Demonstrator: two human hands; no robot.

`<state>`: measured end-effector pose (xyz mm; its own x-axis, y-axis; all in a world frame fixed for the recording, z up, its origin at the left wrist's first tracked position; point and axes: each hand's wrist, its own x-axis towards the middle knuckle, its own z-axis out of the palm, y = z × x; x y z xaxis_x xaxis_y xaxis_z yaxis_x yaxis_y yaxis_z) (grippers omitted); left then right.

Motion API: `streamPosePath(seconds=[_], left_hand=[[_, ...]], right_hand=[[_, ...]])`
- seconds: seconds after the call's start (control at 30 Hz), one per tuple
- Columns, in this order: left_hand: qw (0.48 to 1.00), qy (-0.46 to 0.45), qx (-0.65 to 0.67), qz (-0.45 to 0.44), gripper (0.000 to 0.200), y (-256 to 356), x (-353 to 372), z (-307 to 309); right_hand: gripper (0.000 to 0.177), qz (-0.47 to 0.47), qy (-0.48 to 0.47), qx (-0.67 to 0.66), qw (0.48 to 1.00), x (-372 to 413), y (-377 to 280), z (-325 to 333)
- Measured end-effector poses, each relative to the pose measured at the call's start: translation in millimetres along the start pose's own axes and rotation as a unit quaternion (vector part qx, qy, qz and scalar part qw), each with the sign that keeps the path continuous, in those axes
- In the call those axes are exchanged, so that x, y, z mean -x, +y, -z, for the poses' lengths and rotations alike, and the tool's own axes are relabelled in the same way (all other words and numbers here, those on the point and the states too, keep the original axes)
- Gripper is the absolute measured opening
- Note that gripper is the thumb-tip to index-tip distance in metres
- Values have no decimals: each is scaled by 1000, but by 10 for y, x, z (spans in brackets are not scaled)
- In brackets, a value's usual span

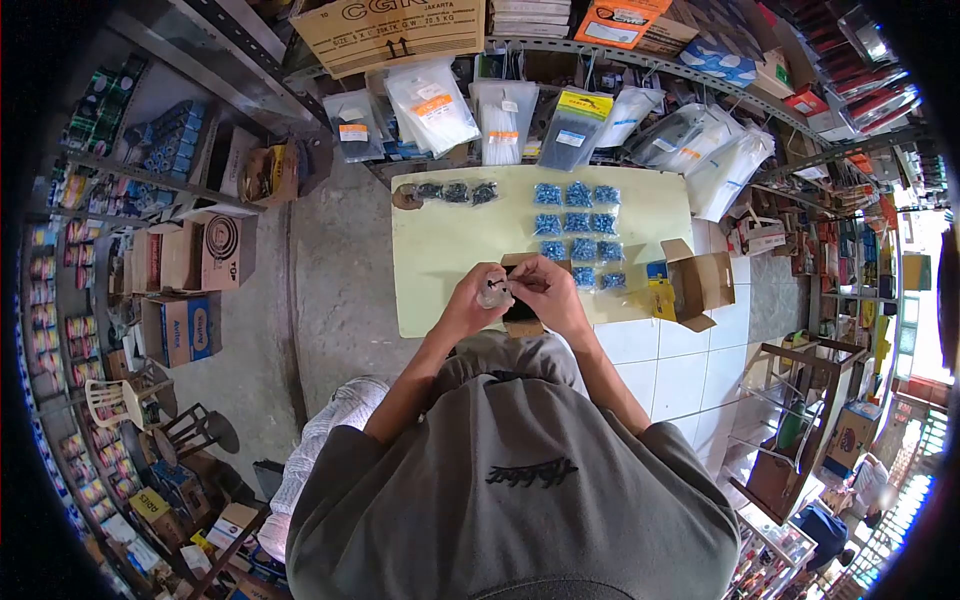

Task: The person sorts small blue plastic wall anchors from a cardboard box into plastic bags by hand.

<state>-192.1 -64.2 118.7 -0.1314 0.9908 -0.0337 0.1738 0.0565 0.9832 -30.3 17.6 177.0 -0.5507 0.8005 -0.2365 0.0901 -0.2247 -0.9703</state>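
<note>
My left hand [470, 305] is closed around a small clear plastic bag [493, 293] with a few dark bits inside. Close beside its mouth, the fingers of my right hand [548, 288] are pinched together; whatever they hold is too small to make out. Under my hands, at the table's near edge, is an open cardboard box [524, 328] with dark contents, partly hidden by my right hand. Beyond it lie rows of clear bags filled with small blue pieces [578, 222]. A few bags of black pieces [456, 192] sit at the table's far left.
The pale yellow table [440, 260] spans the space before me. An open yellow and brown carton [695, 288] stands at its right edge. A round brown object [407, 196] lies by the far left corner. Packets of cable ties [577, 125] hang from the shelf behind.
</note>
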Motion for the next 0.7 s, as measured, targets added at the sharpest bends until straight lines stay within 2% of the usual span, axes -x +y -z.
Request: streamPosePath(seconds=[0.3, 0.5, 0.6, 0.67, 0.7], left_hand=[[1000, -1, -16, -15, 52, 30, -7, 19], [998, 11, -52, -29, 51, 85, 13, 39], [999, 16, -24, -17, 50, 22, 37, 46], [1000, 20, -8, -10, 49, 13, 48, 96], [999, 28, -26, -15, 50, 24, 57, 131]], right_hand=[[20, -5, -13, -23, 1000, -11, -20, -15], [20, 15, -25, 29, 999, -9, -132, -26], [17, 3, 16, -46, 999, -102, -4, 76], [19, -17, 41, 99, 994, -178, 122, 169], [19, -16, 42, 99, 994, -201, 256, 193]])
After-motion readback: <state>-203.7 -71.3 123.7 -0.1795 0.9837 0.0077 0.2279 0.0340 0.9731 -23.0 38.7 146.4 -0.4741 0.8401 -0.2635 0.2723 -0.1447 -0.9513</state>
